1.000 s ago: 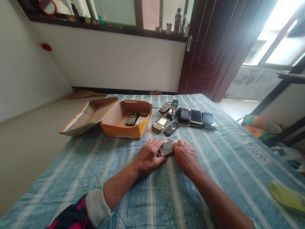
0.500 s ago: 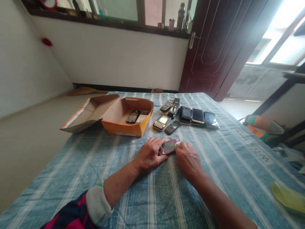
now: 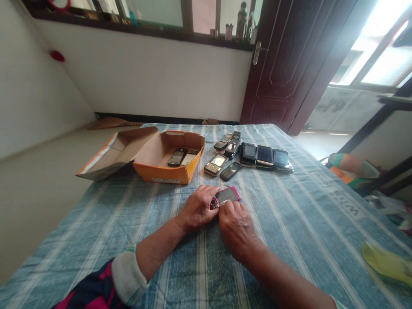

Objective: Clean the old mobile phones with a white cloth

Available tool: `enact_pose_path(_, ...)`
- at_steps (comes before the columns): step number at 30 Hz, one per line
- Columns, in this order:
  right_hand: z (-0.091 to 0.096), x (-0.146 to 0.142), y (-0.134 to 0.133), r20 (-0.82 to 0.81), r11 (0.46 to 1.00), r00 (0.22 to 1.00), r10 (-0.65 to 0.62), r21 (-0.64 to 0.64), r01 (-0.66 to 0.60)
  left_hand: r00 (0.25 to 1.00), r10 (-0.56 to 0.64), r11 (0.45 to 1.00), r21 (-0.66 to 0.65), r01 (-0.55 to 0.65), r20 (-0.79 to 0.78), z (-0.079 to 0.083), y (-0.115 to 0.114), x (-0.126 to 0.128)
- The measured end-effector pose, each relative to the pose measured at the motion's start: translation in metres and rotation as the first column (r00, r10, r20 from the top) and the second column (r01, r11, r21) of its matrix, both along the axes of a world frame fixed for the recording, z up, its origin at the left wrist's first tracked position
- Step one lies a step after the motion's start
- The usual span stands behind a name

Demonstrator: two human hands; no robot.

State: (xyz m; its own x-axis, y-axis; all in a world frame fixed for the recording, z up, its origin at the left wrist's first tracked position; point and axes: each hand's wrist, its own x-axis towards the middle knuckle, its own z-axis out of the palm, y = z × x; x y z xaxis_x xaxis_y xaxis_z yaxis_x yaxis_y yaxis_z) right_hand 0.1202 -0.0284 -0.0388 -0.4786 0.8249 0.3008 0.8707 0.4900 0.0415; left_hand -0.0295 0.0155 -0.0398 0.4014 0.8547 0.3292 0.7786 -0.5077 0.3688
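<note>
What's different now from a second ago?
The right hand moved left, from the right end of the pink phone to its near edge, closer to the left hand, still pinching a white wad. The left hand still holds the phone, and the orange box stayed put.

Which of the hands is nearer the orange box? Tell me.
Left. The left hand is near the orange box, in front and rightward; the right hand is farther right.

Beyond the far edge of the tabletop [image 3: 296, 223], a white wall [image 3: 154, 77] rises to dark-silled windows [image 3: 154, 13]. Past the far right corner stands a dark-red door [image 3: 280, 73]; daylight glares beside it. Pale floor [image 3: 38, 193] borders the left edge.
</note>
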Motion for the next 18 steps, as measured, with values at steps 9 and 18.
enact_pose_path(9,0.008,0.015,0.009,0.018,0.995,0.998,-0.063,-0.078,0.064,1.000,-0.015,1.000,-0.023,0.016,0.012,0.005,-0.002,0.000)
enact_pose_path(18,0.003,0.011,0.005,-0.006,0.996,0.999,-0.042,-0.081,0.042,1.000,-0.023,1.000,-0.012,0.023,-0.011,0.004,-0.002,0.000)
